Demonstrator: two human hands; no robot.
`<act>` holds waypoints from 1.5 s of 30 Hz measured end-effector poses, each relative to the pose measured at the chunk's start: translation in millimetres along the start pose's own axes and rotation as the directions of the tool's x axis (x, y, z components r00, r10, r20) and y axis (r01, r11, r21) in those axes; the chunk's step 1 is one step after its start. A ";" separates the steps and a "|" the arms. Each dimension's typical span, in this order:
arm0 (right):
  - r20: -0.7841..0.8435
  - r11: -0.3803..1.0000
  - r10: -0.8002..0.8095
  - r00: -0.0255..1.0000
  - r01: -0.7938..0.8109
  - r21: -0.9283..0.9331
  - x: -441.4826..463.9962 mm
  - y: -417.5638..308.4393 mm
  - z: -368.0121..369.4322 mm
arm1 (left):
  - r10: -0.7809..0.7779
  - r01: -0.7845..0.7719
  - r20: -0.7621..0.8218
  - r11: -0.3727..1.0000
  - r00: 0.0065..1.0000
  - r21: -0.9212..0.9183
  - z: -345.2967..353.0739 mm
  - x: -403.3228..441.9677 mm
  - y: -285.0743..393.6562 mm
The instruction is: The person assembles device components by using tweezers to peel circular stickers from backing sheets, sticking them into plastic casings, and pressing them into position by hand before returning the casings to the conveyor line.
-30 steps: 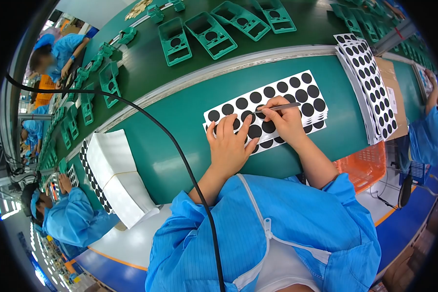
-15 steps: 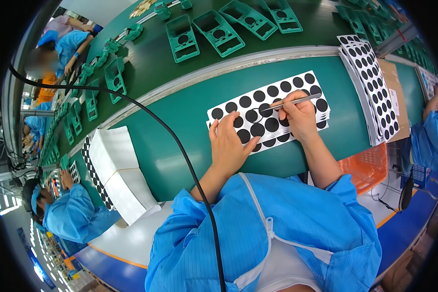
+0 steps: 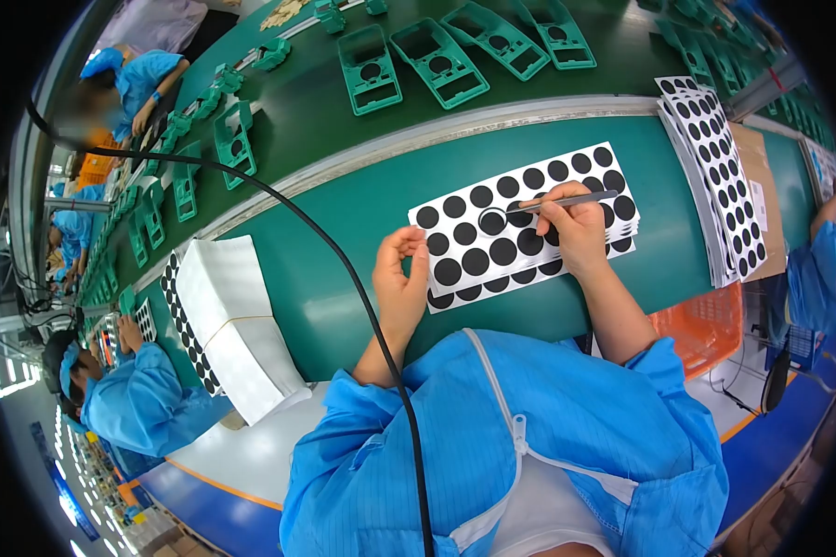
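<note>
A stack of white sheets with black round stickers lies on the green table. My right hand pinches metal tweezers above the stack. Near the tweezers' tip, a thin pale ring shows around one black circle; whether the tip touches it is too small to tell. At the stack's left edge is my left hand, its fingers curled and thumb close to them. Whether it pinches the sheet's edge cannot be made out.
More dotted sheets are piled at the right beside cardboard. A banded white bundle lies left. Green housings stand on the belt beyond the rail. A black cable crosses the view. Co-workers sit left; an orange basket is below right.
My left hand has drawn back left from the stickers to the sheet's edge, its fingers curling. The tweezers have moved slightly, and a pale ring now shows around a circle near their tip.
</note>
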State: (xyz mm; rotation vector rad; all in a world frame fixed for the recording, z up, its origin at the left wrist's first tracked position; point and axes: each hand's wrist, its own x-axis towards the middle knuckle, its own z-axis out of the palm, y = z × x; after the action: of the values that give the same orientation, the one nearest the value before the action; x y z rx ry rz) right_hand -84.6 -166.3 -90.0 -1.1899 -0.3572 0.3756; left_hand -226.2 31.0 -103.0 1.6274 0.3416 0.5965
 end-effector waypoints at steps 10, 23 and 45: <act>-0.050 0.998 -0.011 0.999 0.008 -0.056 0.3 5.9 -1.5 | 0.082 -0.104 0.093 0.959 0.992 0.264 6.0 2.2 5.3; -0.071 0.998 -0.063 0.995 0.062 -0.011 6.1 -8.5 30.4 | 0.161 -0.195 0.133 0.932 0.978 0.306 2.4 4.5 17.2; -0.179 0.988 -0.045 0.983 0.017 -0.155 32.5 22.1 54.8 | 0.175 0.559 -0.825 0.659 0.537 0.503 -253.1 225.6 -62.1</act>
State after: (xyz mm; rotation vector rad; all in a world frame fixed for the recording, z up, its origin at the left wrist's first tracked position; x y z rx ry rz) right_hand -83.1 -98.9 -90.4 -1.3559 -0.2488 0.2122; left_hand -176.1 372.0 -108.1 1.8886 1.7029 1.1277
